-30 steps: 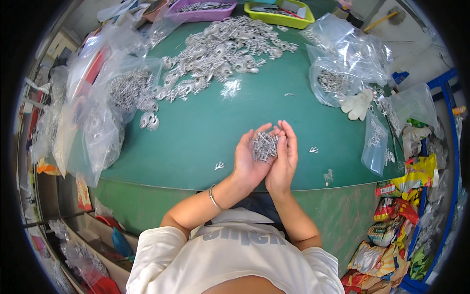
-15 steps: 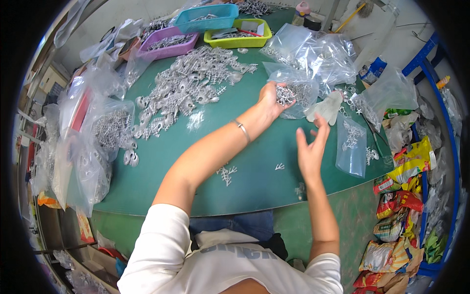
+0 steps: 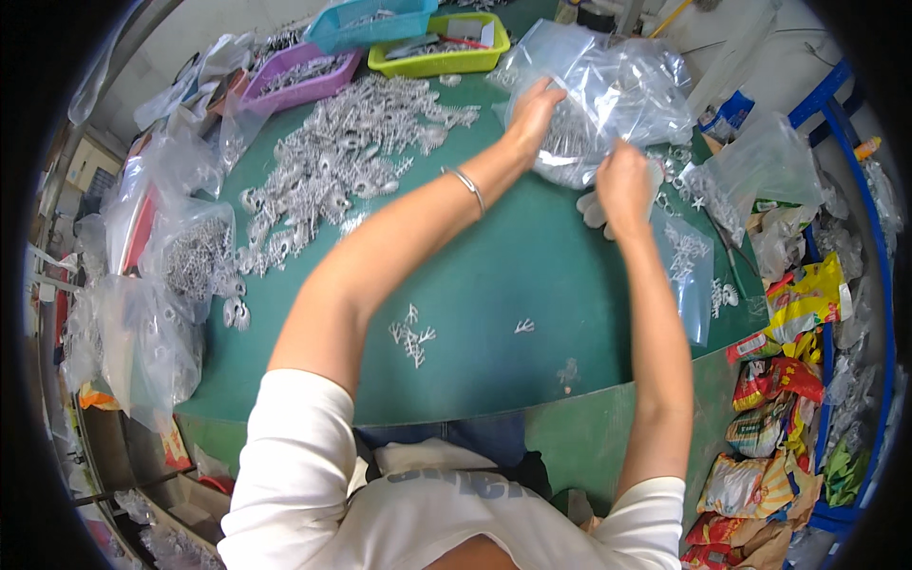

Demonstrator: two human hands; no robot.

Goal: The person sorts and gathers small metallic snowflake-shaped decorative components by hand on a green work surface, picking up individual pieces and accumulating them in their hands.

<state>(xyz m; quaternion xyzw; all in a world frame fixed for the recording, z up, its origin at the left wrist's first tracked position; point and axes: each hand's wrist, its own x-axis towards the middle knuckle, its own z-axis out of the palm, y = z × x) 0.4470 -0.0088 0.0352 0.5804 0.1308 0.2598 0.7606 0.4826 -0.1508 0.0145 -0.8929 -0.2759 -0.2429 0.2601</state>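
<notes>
My left hand (image 3: 532, 116), with a thin bracelet on its wrist, reaches across the green table (image 3: 494, 285) into the mouth of a large clear plastic bag (image 3: 617, 85) that holds small silvery metal parts. Its fingertips are hidden inside the bag, so what they hold cannot be seen. My right hand (image 3: 622, 185) is closed on the bag's near edge. A wide pile of the same silvery parts (image 3: 342, 161) lies to the left of both hands.
Purple (image 3: 304, 76), blue (image 3: 370, 19) and yellow-green (image 3: 442, 52) trays stand at the back. Filled clear bags (image 3: 161, 275) crowd the left edge. A flat bag with parts (image 3: 689, 266) and snack packets (image 3: 788, 380) lie at the right. A few loose parts (image 3: 413, 337) lie near me.
Both hands held a clump of parts near my body. My left hand carried it up to the bag, and my right hand followed and took hold of the bag's edge.
</notes>
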